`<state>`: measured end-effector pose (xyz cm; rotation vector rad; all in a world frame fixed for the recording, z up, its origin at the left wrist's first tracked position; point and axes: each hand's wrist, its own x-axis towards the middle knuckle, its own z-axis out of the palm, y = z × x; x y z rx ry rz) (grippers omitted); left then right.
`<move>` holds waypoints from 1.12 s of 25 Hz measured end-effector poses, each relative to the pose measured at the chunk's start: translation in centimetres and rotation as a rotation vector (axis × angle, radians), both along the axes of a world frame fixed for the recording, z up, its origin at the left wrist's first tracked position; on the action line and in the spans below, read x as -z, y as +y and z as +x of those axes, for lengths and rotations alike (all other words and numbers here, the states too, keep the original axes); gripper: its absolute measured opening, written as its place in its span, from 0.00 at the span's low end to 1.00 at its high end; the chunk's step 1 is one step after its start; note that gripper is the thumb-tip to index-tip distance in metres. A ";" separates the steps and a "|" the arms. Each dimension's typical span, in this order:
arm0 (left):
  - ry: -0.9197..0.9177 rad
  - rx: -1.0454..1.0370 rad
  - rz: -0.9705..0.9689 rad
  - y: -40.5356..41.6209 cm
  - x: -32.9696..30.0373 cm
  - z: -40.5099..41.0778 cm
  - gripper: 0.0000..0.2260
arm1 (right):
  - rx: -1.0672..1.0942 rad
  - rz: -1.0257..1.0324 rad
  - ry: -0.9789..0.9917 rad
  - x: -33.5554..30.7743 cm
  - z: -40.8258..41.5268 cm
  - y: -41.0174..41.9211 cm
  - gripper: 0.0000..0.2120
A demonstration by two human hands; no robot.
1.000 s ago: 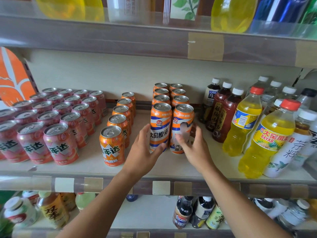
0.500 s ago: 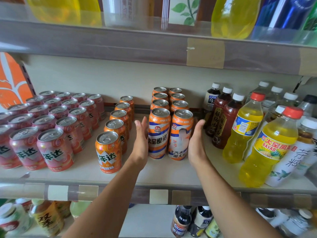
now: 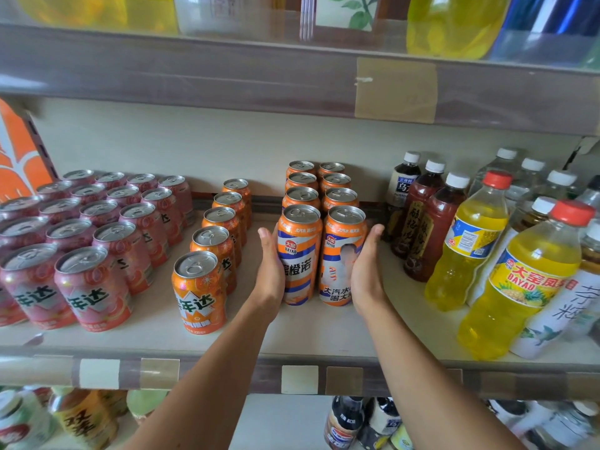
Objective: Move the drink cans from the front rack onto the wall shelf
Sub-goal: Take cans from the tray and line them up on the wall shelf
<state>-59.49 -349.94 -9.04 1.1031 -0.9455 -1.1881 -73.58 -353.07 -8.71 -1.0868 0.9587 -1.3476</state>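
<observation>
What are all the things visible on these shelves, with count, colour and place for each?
tall cans: eight, orange with blue and white, two rows at the middle of the shelf
short orange cans: five, one row left of the tall cans
pink cans: many, far left, in rows; some cut off by the frame
dark tea bottles: three, brown with white caps, right of the tall cans
yellow bottles: two, red caps, front right
clear and white bottles: several, far right; count unclear
shelf: beige, middle level
left hand: flat against the left front tall can
right hand: flat against the right front tall can
</observation>
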 end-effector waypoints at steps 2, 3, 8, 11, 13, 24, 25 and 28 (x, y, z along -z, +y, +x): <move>0.005 -0.031 0.015 0.0 -0.2 -0.2 0.30 | 0.012 0.000 0.003 0.2 0.2 0.0 0.42; 0.011 -0.039 0.021 0.2 -0.4 -0.3 0.30 | 0.018 -0.001 0.007 0.3 0.2 -0.1 0.42; -0.004 -0.026 0.009 0.5 -0.7 -0.3 0.31 | 0.026 0.010 0.055 0.3 0.2 0.0 0.43; -0.017 -0.007 -0.011 0.8 -0.9 -0.3 0.33 | 0.024 0.012 0.091 0.3 -0.1 0.1 0.43; -0.040 -0.022 -0.086 1.1 -0.9 -0.1 0.31 | 0.024 -0.009 0.133 0.0 -0.5 0.4 0.48; -0.368 -0.020 -0.424 1.8 -4.8 0.7 0.27 | 0.229 -0.666 0.659 -2.7 -2.3 0.4 0.34; -0.419 -0.030 -0.420 1.8 -5.1 0.8 0.27 | 0.223 -0.709 0.699 -2.9 -2.5 0.2 0.29; -0.507 -0.026 -0.403 1.8 -5.5 1.1 0.27 | 0.207 -0.729 0.726 -3.0 -2.8 0.0 0.25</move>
